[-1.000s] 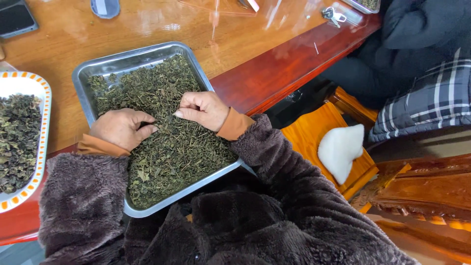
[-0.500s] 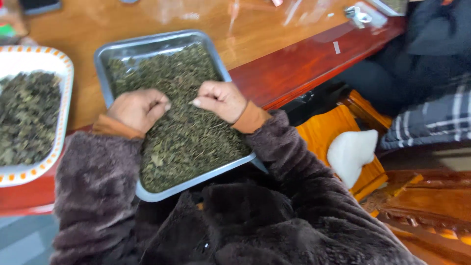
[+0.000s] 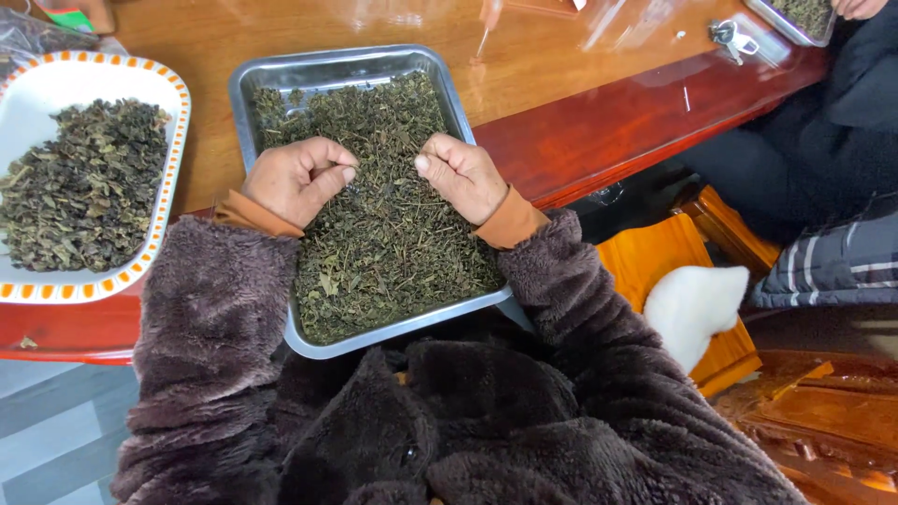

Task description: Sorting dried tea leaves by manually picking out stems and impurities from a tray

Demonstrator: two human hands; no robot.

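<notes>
Resting on a bed of dried leaves (image 3: 383,234), both hands sit inside the steel tray (image 3: 327,67), which lies with its long axis running away from the person, its near end overhanging the edge of the worktop (image 3: 599,122) toward the lap. The left hand (image 3: 297,180) is curled into a loose fist, thumb laid against the forefinger as if pinching a few bits; whether anything is caught in the pinch cannot be told. The right hand (image 3: 460,176) is likewise half closed, thumb tip up and fingers folded under, knuckles on the leaves. The two face each other across a narrow gap over the middle of the tray, so the leaves lie straight beneath and between them, with more heaped toward the near end and a thinner scatter at the far end. Neither hand is clearly nearer to the pile; both touch it.

To the left, well apart from the steel tray, a white dish (image 3: 140,271) with an orange-dotted rim holds a second heap of darker leaves. A set of keys (image 3: 730,36) lies at the far right of the worktop, and another person's dark sleeve shows at the right edge.

Against the picture from half a second ago, the hands have drawn apart: then they nearly met, now leaves show between them. The left fist has tightened, and the view has swung so that tray and dish sit more fully in frame.
</notes>
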